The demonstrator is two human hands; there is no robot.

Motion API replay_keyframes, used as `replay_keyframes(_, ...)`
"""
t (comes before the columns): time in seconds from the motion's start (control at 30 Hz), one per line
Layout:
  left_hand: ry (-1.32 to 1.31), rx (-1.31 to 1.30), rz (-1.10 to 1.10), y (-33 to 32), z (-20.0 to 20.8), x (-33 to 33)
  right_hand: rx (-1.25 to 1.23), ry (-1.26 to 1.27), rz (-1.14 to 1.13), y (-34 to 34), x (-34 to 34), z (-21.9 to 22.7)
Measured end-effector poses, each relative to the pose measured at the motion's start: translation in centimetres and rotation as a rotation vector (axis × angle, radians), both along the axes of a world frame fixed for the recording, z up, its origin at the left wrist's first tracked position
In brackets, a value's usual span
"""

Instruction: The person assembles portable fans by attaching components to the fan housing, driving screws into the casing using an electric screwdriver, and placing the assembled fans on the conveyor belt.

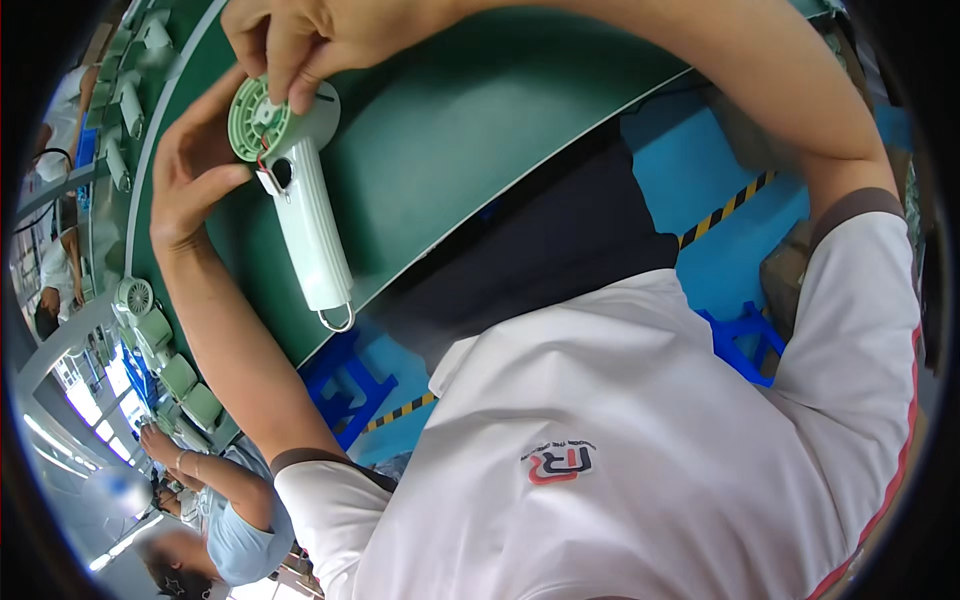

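A handheld fan lies over the green tabletop, with its ribbed white handle (312, 225) pointing toward me and a wire loop (340, 322) at the handle's end. Its pale green round fan head (247, 122) is at the far end, and thin red wires (264, 150) show by a hole at the neck. My left hand (192, 165) curves around the head's left side, fingers partly hidden behind it, thumb near the neck. From above, my right hand (320, 45) has thumb and fingers closed on the head's rim; what the fingertips cover is hidden.
The green table (480, 130) has its edge close to my body. Several green and white fans (150, 320) stand along a line at the left, where a co-worker (235, 510) sits. Blue stools (350, 390) and yellow-black floor tape (725, 210) are below.
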State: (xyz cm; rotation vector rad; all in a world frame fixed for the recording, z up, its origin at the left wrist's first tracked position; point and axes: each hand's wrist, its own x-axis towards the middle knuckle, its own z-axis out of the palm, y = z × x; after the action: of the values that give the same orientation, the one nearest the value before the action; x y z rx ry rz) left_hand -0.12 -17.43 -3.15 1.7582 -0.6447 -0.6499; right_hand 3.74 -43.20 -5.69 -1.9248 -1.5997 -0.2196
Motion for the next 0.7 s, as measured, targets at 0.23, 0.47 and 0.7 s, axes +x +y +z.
replay_keyframes(0.23,-0.162,0.161,0.088,-0.8,1.9,-1.6,0.128,-0.091,0.007,-2.7,-1.8,3.5)
replay_keyframes(0.47,-0.207,0.321,0.150,-2.3,3.3,-3.2,-0.035,-0.133,-0.047,-1.7,-1.9,5.1)
replay_keyframes(0.7,-0.144,0.458,0.170,-4.0,4.7,-3.8,-0.023,-0.312,-0.129,-1.7,-3.3,4.8)
